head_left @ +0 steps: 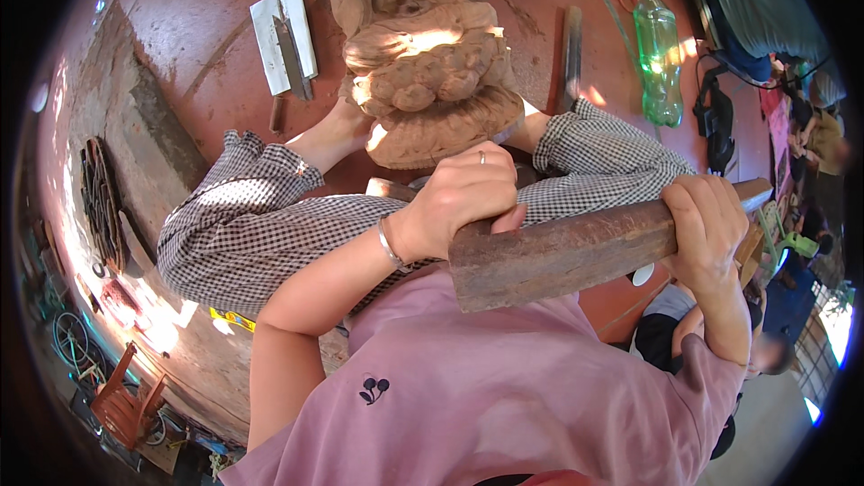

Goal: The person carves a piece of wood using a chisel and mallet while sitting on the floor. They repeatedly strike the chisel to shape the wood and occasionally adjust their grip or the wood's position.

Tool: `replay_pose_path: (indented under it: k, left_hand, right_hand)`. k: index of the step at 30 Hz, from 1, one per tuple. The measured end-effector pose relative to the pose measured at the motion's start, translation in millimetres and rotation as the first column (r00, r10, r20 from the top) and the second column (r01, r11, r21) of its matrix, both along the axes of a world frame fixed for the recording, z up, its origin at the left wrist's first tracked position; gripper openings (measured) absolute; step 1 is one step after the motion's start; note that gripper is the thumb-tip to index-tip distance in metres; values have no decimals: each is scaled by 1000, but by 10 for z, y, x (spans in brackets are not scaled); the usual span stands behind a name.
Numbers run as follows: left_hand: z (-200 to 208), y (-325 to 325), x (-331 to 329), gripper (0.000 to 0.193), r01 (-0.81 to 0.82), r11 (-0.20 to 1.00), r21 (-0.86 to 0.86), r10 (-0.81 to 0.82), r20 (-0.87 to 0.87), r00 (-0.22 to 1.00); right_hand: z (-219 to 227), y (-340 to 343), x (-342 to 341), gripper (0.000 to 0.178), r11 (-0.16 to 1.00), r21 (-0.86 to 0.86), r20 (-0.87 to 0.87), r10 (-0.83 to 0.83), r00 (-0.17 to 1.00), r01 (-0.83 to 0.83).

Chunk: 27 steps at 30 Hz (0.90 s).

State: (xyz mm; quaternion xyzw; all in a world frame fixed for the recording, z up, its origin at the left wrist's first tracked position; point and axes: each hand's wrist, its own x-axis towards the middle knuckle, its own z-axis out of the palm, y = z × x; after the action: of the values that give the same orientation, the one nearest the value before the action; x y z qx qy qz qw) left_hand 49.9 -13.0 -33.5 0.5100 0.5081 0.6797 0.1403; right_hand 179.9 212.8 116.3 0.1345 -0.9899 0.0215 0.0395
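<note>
A carved reddish-brown wooden sculpture (432, 81) with rounded, clustered relief stands on the floor between my bare feet. My right hand (706, 229) is wrapped round one end of a thick, dark wooden mallet (562, 252). This mallet lies across the front of my body, its broad end toward the left. Close to that broad end, just on the near side of the carving's base, my left hand (463, 193) is closed in a fist. What sits inside its fingers is hidden. A short pale wooden piece (389, 187) shows beside my left wrist, partly covered.
To the left are a long wooden block (162, 121), a bundle of dark slender tools (101, 198) and a white paper (267, 40) with a flat blade on it. A green plastic bottle (659, 58) and dark bar (572, 54) stand right. Another person (661, 324) sits close at right.
</note>
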Motion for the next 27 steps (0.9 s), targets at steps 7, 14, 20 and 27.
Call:
replay_pose_path:
  k: [7,14,20,27]
  left_hand:
    - [-45,31,130,21,-69,998,-2,69,-31,997]
    - [-130,75,210,26,-107,994,-10,104,-178,979]
    - [-183,64,313,21,-98,995,-33,89,-204,975]
    - [-187,5,381,16,19,999,-41,-40,-596,802]
  right_hand:
    - [-105,26,75,35,997,-80,-83,-12,996,5]
    - [-258,124,221,34,996,-82,-97,22,995,-30]
    - [-375,186,306,32,996,-85,-107,26,994,-35]
    - [-630,288,497,33,978,-206,-63,-28,998,14]
